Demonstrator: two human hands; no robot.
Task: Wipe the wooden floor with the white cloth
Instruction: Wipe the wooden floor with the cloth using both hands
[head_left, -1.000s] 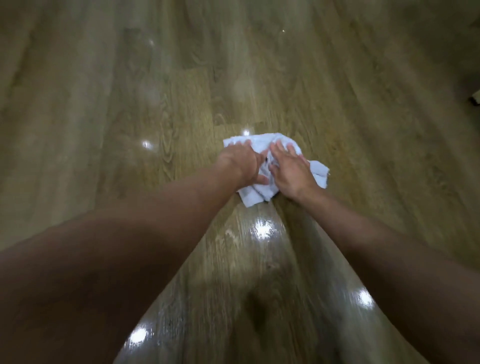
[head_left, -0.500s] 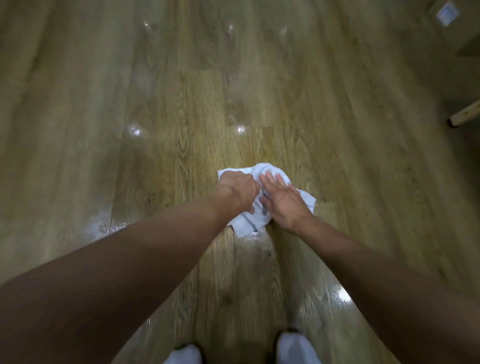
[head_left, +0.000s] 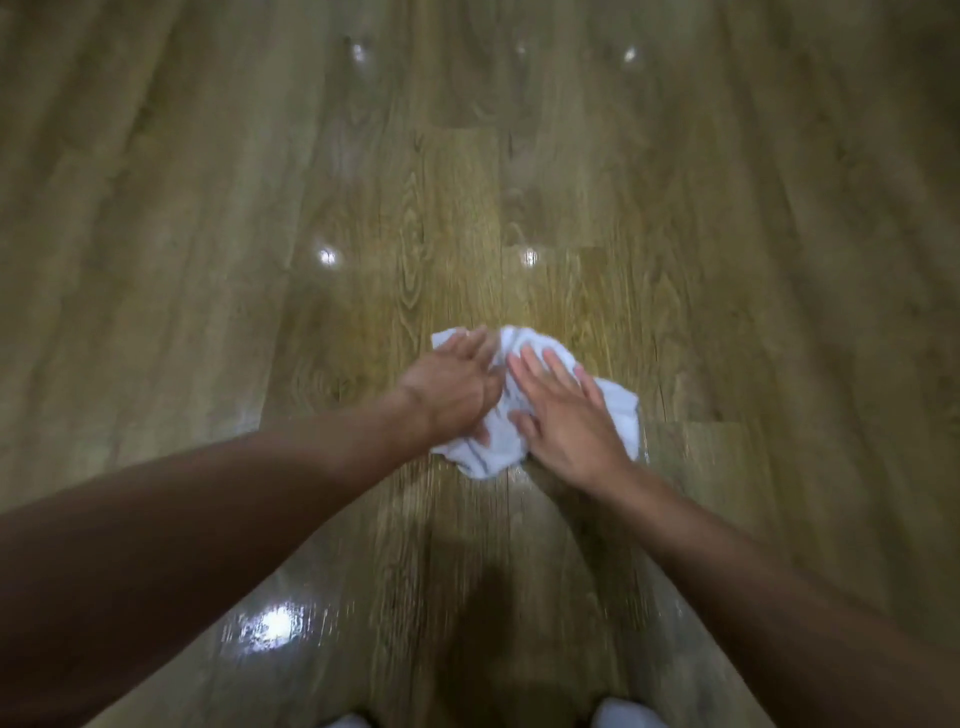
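White cloth (head_left: 501, 441) lies bunched up on the wooden floor (head_left: 208, 260), in the middle, a little in front of the person. Both hands press down on it, side by side. The left hand (head_left: 452, 389) lies on the left part of the cloth. Its fingers (head_left: 475, 345) are stretched out almost flat, but they look blurry. Half a second ago those fingers were curled up like a fist. The right hand (head_left: 566, 415) lies flat on the right part, with straight fingers a little apart, just as before. Neither hand grabs the cloth. The floor close to the person is shiny, with bright spots of light (head_left: 275, 621). Two white shoe tips (head_left: 623, 714) peek in at the bottom edge. The pale stick seen before at the right edge is out of view now.
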